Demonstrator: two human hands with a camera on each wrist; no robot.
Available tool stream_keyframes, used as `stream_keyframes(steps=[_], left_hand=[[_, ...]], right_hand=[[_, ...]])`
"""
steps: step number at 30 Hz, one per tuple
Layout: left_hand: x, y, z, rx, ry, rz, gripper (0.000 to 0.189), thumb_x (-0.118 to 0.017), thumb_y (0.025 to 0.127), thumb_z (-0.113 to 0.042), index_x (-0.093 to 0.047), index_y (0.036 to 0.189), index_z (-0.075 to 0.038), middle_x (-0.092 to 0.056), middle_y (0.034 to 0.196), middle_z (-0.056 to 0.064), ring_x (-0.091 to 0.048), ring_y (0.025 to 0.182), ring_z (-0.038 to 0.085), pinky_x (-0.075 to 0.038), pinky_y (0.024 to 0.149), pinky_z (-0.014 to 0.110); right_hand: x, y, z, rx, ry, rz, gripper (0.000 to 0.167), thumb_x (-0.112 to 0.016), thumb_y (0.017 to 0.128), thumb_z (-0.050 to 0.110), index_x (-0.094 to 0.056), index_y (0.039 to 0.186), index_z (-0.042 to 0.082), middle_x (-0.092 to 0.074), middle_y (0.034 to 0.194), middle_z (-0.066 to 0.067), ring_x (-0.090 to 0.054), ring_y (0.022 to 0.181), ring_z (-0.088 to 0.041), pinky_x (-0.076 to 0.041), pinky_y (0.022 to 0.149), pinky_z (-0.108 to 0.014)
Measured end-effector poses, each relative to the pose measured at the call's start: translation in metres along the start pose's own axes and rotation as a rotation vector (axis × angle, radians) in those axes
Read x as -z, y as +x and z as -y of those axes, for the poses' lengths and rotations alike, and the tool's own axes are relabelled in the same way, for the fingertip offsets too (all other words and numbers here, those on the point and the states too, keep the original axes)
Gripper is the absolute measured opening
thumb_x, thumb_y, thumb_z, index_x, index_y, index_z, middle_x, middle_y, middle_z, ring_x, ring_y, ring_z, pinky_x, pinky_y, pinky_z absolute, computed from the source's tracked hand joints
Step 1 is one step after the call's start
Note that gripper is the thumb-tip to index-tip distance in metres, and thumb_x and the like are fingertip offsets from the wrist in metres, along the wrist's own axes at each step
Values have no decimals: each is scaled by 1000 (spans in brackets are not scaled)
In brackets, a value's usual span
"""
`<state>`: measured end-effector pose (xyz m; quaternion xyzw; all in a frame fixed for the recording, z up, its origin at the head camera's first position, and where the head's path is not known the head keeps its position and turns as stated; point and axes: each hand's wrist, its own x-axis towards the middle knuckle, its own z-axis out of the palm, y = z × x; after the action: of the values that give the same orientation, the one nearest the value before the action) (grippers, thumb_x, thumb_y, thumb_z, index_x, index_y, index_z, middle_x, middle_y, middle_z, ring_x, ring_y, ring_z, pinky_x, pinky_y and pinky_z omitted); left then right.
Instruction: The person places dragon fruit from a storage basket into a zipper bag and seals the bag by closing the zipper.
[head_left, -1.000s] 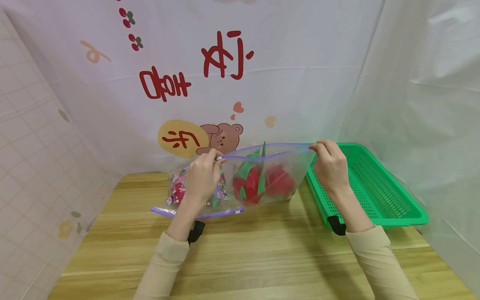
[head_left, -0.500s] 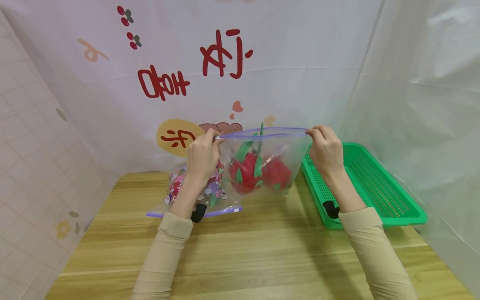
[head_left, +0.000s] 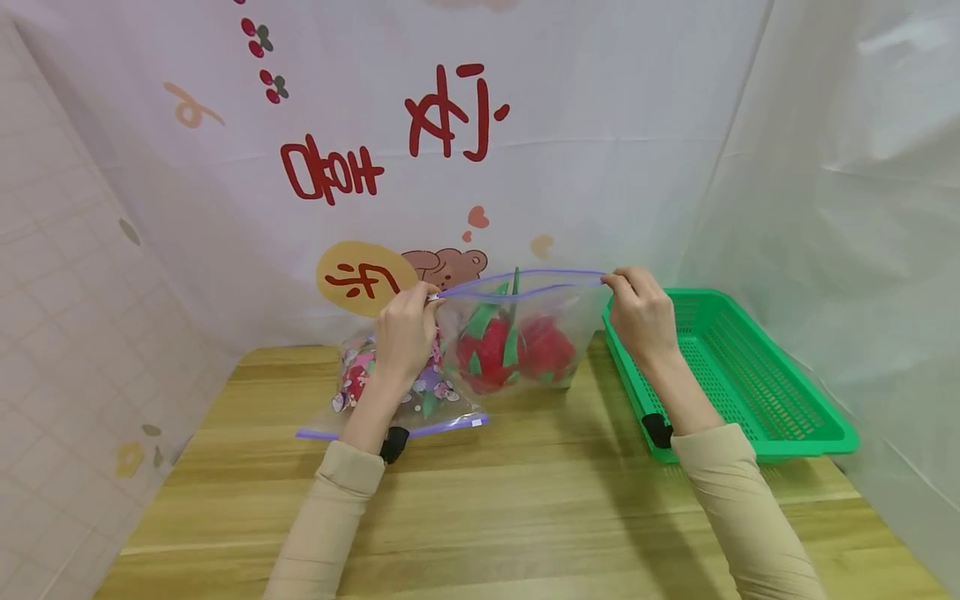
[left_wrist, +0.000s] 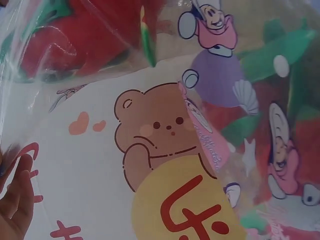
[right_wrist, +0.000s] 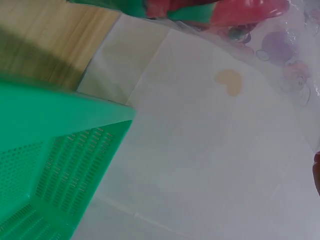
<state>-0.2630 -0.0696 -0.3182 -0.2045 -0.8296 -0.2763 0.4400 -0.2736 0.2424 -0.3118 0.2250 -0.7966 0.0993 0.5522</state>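
Observation:
A clear zip bag [head_left: 583, 312] with a purple zip along its top hangs upright between both hands, its mouth partly apart. Two red dragon fruits with green scales, a left one [head_left: 487, 354] and a right one [head_left: 547, 348], lie inside. My left hand [head_left: 403, 333] pinches the bag's top left corner by the white slider [head_left: 433, 297]. At the top right corner, my right hand [head_left: 645, 321] pinches the zip edge. Behind the left forearm lies a second, cartoon-printed zip bag [head_left: 356, 379] with red and green contents. Only fingertips [right_wrist: 317, 172] of the right hand show in its wrist view.
To the right stands a green perforated basket [head_left: 806, 392], next to the right forearm. The wooden table [head_left: 525, 517] ends at a white printed curtain [head_left: 600, 192] at the back. Similar sheets flank the left and right sides.
Both hands lifted the bag, then lowered it partway. The right hand has drifted left, bringing the bag's top corners slightly closer together. The grips have stayed the same.

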Motion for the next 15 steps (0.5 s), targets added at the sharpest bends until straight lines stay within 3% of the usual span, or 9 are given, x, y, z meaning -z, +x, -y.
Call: stream_keyframes(steps=[8, 15], left_hand=[[7, -27, 0, -29, -10, 25, 12, -62, 91, -13, -63, 93, -1, -69, 74, 12, -44, 46, 15, -31, 41, 25], [12, -53, -1, -7, -36, 92, 12, -64, 89, -12, -63, 94, -1, -68, 72, 10, -38, 46, 8, -29, 41, 19]], right_hand=[[13, -12, 13, 18, 47, -24, 11, -58, 85, -11, -67, 81, -6, -62, 80, -17, -61, 71, -33, -53, 58, -42], [26, -27, 23, 67, 70, 39, 11, -64, 78, -14, -66, 85, -5, -62, 84, -18, -62, 74, -31, -54, 56, -40]])
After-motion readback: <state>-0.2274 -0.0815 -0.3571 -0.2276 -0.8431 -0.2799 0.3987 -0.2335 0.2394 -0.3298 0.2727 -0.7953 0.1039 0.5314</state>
